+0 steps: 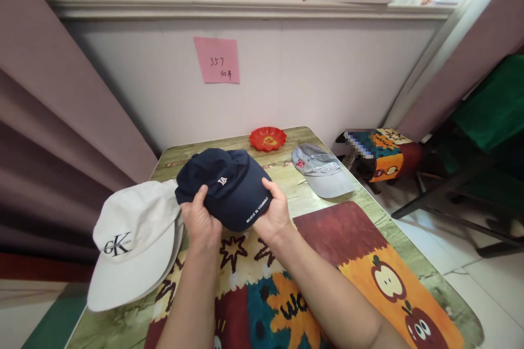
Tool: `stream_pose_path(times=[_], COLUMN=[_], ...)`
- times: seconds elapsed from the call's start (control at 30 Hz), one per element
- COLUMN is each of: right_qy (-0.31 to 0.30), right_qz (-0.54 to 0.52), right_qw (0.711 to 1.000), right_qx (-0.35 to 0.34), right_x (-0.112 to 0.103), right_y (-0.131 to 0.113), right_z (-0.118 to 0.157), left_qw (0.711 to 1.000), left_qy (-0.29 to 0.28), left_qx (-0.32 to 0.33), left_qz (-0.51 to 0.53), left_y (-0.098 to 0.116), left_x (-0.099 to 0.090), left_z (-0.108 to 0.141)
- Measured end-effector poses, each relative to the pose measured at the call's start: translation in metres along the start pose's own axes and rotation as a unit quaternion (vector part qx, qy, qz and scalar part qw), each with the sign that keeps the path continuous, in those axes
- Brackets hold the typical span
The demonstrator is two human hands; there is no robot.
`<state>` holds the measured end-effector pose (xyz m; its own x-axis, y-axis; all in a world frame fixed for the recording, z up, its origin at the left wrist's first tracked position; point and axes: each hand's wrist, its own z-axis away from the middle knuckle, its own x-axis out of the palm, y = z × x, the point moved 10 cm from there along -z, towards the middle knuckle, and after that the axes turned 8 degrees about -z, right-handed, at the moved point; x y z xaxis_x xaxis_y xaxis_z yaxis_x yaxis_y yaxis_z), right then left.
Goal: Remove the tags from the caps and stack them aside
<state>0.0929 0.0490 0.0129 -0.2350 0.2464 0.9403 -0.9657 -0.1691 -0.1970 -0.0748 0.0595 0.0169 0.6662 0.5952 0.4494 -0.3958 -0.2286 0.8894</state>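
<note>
Both hands hold a navy cap (229,185) with a small white logo, above the table. My left hand (200,218) grips its crown side, thumb on top and the fingers hidden beneath. On the right, my right hand (275,211) pinches the brim edge beside the white lettering, thumb above. White caps (135,245), stacked with a black "CK" logo on the upper one, lie at the table's left edge, close to my left hand. A grey cap (323,172) with a red patch rests at the right side, brim toward me.
A red scalloped dish (268,139) stands at the table's back edge. A colourful patterned mat (347,262) covers the near part of the table (454,294). A pink note (218,61) is on the wall behind; a dark chair frame stands right.
</note>
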Motion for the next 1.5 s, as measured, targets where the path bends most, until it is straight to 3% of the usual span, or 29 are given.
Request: stream_pose_path(times=[0.1,0.17,0.23,0.37,0.47,0.57,0.67,0.7,0.77,0.93,1.03,1.2,1.37,1.5], right_qy=[0.074,0.121,0.123,0.045,-0.001,0.041,0.207,0.253,0.284,0.227,0.231,0.295,0.343,0.336], right_qz=[0.019,0.028,0.030,0.013,-0.005,0.000,0.046,0.068,0.084,0.167,0.213,0.325,0.463,0.436], right_qw=[0.996,0.989,0.987,0.987,0.978,0.968,0.941,0.931,0.921,0.920,0.904,0.849,0.788,0.812], right_qx=[-0.045,-0.084,-0.103,-0.154,-0.210,-0.247,-0.264,-0.256,-0.252,-0.272,-0.288,-0.295,-0.217,-0.195], right_x=[-0.015,-0.024,-0.024,-0.004,-0.003,-0.041,-0.114,-0.134,-0.157,-0.148,-0.146,-0.174,-0.197,-0.196], right_y=[0.008,-0.002,-0.024,-0.109,-0.179,-0.228,-0.255,-0.260,-0.269,-0.288,-0.296,-0.310,-0.317,-0.303], right_z=[0.010,0.012,0.004,-0.022,-0.033,-0.034,-0.021,-0.016,-0.011,-0.017,-0.016,0.016,0.041,0.033], left_qw=[0.999,0.995,0.986,0.951,0.936,0.926,0.918,0.914,0.907,0.907,0.915,0.917,0.917,0.920], left_qy=[-0.024,-0.074,-0.130,-0.217,-0.220,-0.233,-0.249,-0.253,-0.259,-0.255,-0.242,-0.236,-0.237,-0.235], left_qx=[-0.031,-0.061,-0.097,-0.145,-0.119,-0.090,-0.058,-0.047,-0.026,0.006,0.004,0.005,0.010,0.015], left_qz=[-0.020,-0.028,-0.046,-0.164,-0.246,-0.282,-0.303,-0.312,-0.330,-0.335,-0.323,-0.321,-0.321,-0.313], left_y=[-0.014,-0.026,-0.043,-0.085,-0.105,-0.116,-0.118,-0.117,-0.116,-0.113,-0.112,-0.112,-0.111,-0.105], left_x=[0.004,0.013,0.021,0.026,0.018,0.015,0.016,0.017,0.018,0.019,0.017,0.016,0.017,0.020], left_z=[-0.001,0.000,0.003,0.016,0.020,0.020,0.018,0.018,0.019,0.022,0.020,0.018,0.020,0.023])
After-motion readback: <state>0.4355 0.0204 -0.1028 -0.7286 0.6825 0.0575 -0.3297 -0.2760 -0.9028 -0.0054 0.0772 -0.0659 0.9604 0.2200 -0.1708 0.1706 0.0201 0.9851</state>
